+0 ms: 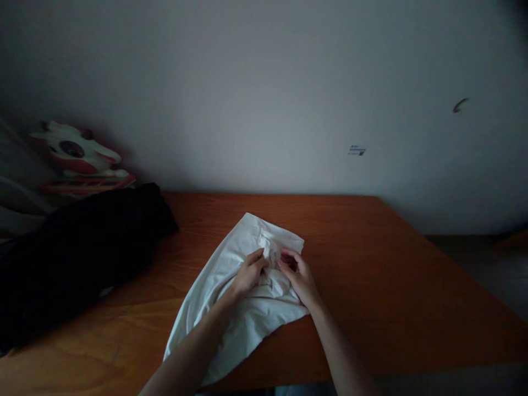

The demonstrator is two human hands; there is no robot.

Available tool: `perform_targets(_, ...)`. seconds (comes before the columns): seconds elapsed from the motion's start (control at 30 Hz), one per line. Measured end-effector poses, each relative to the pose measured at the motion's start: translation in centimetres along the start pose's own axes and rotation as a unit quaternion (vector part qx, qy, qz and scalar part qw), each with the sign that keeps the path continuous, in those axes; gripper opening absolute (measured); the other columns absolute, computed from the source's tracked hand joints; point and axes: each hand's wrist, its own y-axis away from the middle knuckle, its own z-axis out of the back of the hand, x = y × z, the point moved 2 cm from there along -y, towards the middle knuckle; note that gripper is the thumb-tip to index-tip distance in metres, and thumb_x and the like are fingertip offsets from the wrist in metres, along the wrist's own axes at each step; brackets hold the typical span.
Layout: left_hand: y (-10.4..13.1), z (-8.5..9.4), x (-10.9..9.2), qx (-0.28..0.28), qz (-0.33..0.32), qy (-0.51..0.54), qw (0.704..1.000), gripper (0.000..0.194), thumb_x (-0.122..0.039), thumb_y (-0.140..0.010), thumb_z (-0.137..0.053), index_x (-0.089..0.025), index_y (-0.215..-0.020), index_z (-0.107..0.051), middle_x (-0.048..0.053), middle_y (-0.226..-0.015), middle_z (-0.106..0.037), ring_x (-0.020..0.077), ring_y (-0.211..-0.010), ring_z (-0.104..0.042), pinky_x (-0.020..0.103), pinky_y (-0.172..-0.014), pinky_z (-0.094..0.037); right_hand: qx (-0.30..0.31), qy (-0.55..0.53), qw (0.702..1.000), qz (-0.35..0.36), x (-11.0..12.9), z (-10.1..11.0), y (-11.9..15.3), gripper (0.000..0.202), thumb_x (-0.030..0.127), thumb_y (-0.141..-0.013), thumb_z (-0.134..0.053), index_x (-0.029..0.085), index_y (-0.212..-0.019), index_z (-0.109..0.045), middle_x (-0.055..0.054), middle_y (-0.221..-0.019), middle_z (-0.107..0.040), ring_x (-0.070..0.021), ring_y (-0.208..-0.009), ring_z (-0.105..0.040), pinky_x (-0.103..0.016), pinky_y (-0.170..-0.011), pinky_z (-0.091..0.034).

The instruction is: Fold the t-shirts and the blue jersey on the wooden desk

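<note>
A white garment (pixel 243 324) lies rumpled on the wooden table in front of me, its narrower end pointing away and its wider part spreading toward the near edge. The cloth is bunched and gathered in the middle of the upper part. My left hand (pixel 249 269) is closed on this gathered cloth, thumb and fingers pinching it. Just to its right, my right hand (pixel 297 274) has its fingers curled with the tips against the same bunched fabric. What exactly lies between the right fingertips is small and dim.
A black cloth heap (pixel 91 247) covers the table's left side. Behind it, a cow-shaped figure (pixel 78 148) sits on a reddish flat object (pixel 88 184). The wooden table (pixel 371 275) meets a pale wall (pixel 256 99) bearing a small label (pixel 357 150) and a hook (pixel 459 105).
</note>
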Motion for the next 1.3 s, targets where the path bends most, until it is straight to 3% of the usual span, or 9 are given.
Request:
perform_targets(0.23, 0.4, -0.3, -0.8, 0.014, -0.029, -0.022, 0.999, 0.018, -0.035, -0.076, -0.063, -0.019, -0.083, -0.065, 0.000, -0.076, -0.064, 0.0148, -0.069, -0.054, 0.024, -0.061, -0.041, 0.005, 0.051, 0.999, 0.014, 0.2, -0.2, 0.4, 0.035, 0.054, -0.080, -0.073, 0.021, -0.092, -0.070, -0.006, -0.088, -0.072, -0.0238, -0.083, -0.066, -0.035, -0.078, -0.051)
perform_targets(0.43, -0.3, -0.3, -0.2, -0.008, -0.046, 0.056, 0.997, 0.033, -0.031, -0.071, -0.068, -0.019, -0.102, -0.063, 0.000, -0.084, -0.068, 0.0140, -0.069, -0.058, 0.023, -0.061, -0.043, -0.047, -0.063, 0.996, -0.038, 0.2, 0.2, 0.1, 0.040, 0.058, -0.074, -0.079, 0.022, -0.088, -0.071, -0.003, -0.083, -0.072, -0.0216, -0.081, -0.064, -0.031, -0.074, -0.048)
perform_targets(0.53, -0.2, -0.4, -0.3, -0.011, -0.033, 0.087, 0.996, 0.032, -0.028, -0.070, -0.068, -0.019, -0.100, -0.064, 0.001, -0.084, -0.070, 0.0142, -0.068, -0.059, 0.023, -0.061, -0.044, -0.009, -0.097, 0.994, -0.052, 0.8, 0.2, 0.1, 0.038, 0.059, -0.077, -0.076, 0.023, -0.088, -0.076, -0.003, -0.086, -0.075, -0.0235, -0.087, -0.065, -0.033, -0.081, -0.048)
perform_targets(0.67, 0.2, -0.7, -0.9, 0.006, 0.001, 0.114, 0.993, 0.033, -0.037, -0.073, -0.075, -0.018, -0.098, -0.066, 0.003, -0.086, -0.072, 0.0179, -0.074, -0.064, 0.027, -0.068, -0.048, 0.049, -0.113, 0.991, -0.049, 1.5, 0.1, 0.4, 0.035, 0.056, -0.075, -0.078, 0.026, -0.094, -0.080, -0.005, -0.097, -0.077, -0.0267, -0.099, -0.067, -0.038, -0.090, -0.049)
perform_targets(0.9, 0.2, -0.7, -0.7, 0.024, -0.032, 0.070, 0.997, 0.045, -0.051, -0.073, -0.083, -0.016, -0.098, -0.066, 0.002, -0.084, -0.071, 0.0156, -0.071, -0.062, 0.025, -0.065, -0.048, 0.031, -0.144, 0.987, -0.061, 0.5, -0.2, 0.3, 0.041, 0.049, -0.069, -0.087, 0.023, -0.099, -0.076, -0.005, -0.095, -0.075, -0.0209, -0.090, -0.066, -0.032, -0.082, -0.050)
perform_targets(1.1, 0.0, -0.5, 0.1, 0.013, 0.003, 0.064, 0.998, 0.047, -0.062, -0.075, -0.077, -0.018, -0.087, -0.070, 0.000, -0.068, -0.066, 0.0171, -0.066, -0.061, 0.026, -0.061, -0.046, 0.049, -0.118, 0.989, -0.078, 0.9, -0.1, 0.6, 0.046, 0.047, -0.066, -0.090, 0.022, -0.101, -0.074, -0.002, -0.090, -0.074, -0.0183, -0.082, -0.064, -0.029, -0.076, -0.049)
perform_targets(1.3, -0.2, -0.6, -0.2, -0.005, 0.003, 0.125, 0.992, 0.045, -0.062, -0.077, -0.075, -0.018, -0.088, -0.073, 0.004, -0.078, -0.074, 0.0219, -0.076, -0.068, 0.030, -0.068, -0.051, 0.033, -0.092, 0.991, -0.094, 0.6, 0.0, 0.5, 0.044, 0.055, -0.066, -0.087, 0.020, -0.091, -0.076, -0.001, -0.081, -0.072, -0.0184, -0.073, -0.060, -0.028, -0.067, -0.045)
